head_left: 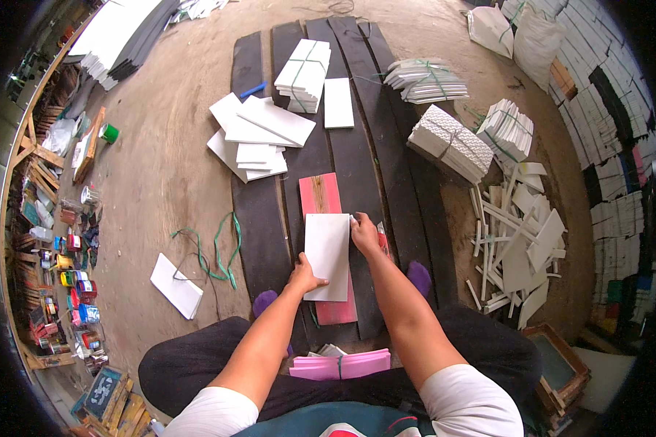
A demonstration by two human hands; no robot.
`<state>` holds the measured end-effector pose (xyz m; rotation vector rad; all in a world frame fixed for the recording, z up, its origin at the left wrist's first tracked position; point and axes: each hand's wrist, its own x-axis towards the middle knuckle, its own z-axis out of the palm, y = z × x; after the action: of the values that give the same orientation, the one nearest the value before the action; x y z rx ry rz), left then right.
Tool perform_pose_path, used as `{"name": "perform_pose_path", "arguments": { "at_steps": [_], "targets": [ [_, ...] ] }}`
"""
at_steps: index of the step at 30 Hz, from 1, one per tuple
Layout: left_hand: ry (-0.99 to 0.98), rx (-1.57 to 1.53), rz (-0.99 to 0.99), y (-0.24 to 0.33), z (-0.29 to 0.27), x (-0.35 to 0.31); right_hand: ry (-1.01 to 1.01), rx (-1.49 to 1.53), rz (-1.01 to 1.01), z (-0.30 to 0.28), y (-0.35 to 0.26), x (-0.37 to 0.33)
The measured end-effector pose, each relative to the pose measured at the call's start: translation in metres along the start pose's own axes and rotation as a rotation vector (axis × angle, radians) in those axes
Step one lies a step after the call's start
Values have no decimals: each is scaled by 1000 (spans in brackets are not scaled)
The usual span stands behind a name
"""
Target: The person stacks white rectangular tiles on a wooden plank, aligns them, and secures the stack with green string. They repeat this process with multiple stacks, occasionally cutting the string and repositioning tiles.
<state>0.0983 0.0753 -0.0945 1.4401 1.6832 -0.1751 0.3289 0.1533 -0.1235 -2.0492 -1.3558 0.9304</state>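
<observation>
Left hand [305,277]: spread, thumb pressing one smooth, rectangular white panel [326,255], fingers at its left edge. Right hand [364,233]: curled at upper right edge; cannot tell what it pinches. Panel lies on one streaked pink board [331,191], over dark strips [257,218]. Beyond: four tied white bundles [299,69].

White sheet [327,255] — pink, brown-striped board [320,193]
</observation>
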Motion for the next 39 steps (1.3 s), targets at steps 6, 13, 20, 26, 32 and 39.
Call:
{"name": "perform_pose_path", "arguments": {
  "at_steps": [6, 13, 20, 26, 32, 39],
  "targets": [
    [-4, 12, 98, -10, -1, 4, -127, 377, 129, 36, 10, 34],
    [-100, -9, 15, 1, -12, 4, -32, 633, 282, 46, 27, 33],
    [-134, -17, -9, -3, -15, 3, 15, -9, 192, 4, -22, 15],
    [-154, 9, 14, -5, -9, 14, 123, -21, 277, 12, -24, 14],
    [-160, 47, -15, -9, -5, 17, 86, -283, 51, 0, -18, 22],
    [-159, 62, 0, -7, -5, 16, 285, 177, 289, -38, 2, 93]
  ]
}}
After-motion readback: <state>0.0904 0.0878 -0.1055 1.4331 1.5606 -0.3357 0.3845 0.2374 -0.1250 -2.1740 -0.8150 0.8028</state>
